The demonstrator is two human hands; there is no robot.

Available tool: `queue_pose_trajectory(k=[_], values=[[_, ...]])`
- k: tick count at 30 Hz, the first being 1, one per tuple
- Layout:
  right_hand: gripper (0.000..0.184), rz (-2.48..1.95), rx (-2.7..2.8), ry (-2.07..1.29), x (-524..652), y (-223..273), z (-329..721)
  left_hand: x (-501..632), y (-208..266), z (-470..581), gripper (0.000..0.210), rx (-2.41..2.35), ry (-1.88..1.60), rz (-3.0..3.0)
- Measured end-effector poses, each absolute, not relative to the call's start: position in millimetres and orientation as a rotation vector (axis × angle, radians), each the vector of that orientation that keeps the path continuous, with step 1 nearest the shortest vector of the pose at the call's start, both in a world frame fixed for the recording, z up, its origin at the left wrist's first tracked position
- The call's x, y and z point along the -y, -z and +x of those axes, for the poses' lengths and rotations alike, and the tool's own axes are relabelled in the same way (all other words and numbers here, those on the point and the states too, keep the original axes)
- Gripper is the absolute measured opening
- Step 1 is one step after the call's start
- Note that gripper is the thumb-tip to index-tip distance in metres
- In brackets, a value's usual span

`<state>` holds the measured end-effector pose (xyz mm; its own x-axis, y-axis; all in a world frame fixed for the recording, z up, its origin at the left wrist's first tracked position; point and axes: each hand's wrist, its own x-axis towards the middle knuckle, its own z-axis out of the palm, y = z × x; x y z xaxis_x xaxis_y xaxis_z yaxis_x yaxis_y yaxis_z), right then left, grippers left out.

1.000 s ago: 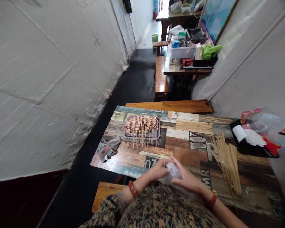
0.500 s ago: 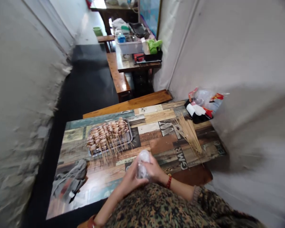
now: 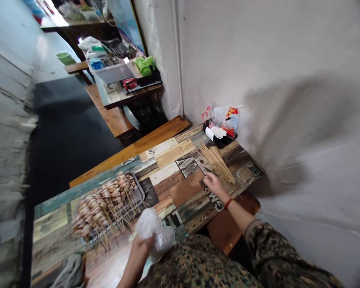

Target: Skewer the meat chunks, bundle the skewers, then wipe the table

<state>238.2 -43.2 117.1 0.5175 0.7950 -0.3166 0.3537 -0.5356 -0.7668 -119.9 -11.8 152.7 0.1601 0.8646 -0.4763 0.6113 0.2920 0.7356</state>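
In my left hand point(image 3: 142, 250), near the table's front edge, is a crumpled clear plastic bag point(image 3: 156, 230), with the fingers wrapped round its lower side. My right hand point(image 3: 216, 186) is stretched out over the table, beside a fanned bundle of thin wooden skewers point(image 3: 217, 162). Its fingers are curled closed; what they hold, if anything, is too small to make out. Left of the bag, a metal tray point(image 3: 140, 194) bears many rows of threaded meat skewers point(image 3: 100, 204), their bare sticks pointing toward me.
A grey cloth point(image 3: 69, 272) lies at the table's near left. At the far right corner, against the wall, sits a black holder point(image 3: 220, 141) with tissues and a red-and-clear plastic packet point(image 3: 232, 114). Beyond are a wooden bench point(image 3: 132, 154) and another table point(image 3: 135, 95) bearing a white bin point(image 3: 114, 75).
My hands have come apart: the right has moved away toward the wooden skewers, while the left keeps the plastic bag, now looser and puffed out. The view has swung to the right.
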Motion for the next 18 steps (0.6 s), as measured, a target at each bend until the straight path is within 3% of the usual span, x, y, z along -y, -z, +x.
queue_pose_trajectory(k=[5,11,13,16,18], values=[[0.072,-2.401,0.761,-0.648,42,-76,357,3,-128,-99,0.047,-1.469,-0.22,1.503],[0.098,-2.648,0.882,-0.511,2,-42,340,-1,-103,-87,0.064,-1.493,-0.303,1.731],[0.092,-2.733,1.065,-0.424,-6,-39,321,-5,-105,-91,0.072,-1.566,-0.362,1.75],[0.062,-2.705,1.358,-0.438,-7,-39,307,-14,-119,-92,0.081,-1.618,-0.405,1.666],[0.051,-2.67,1.453,-0.504,-7,-42,310,-21,-132,-87,0.085,-1.631,-0.439,1.577]])
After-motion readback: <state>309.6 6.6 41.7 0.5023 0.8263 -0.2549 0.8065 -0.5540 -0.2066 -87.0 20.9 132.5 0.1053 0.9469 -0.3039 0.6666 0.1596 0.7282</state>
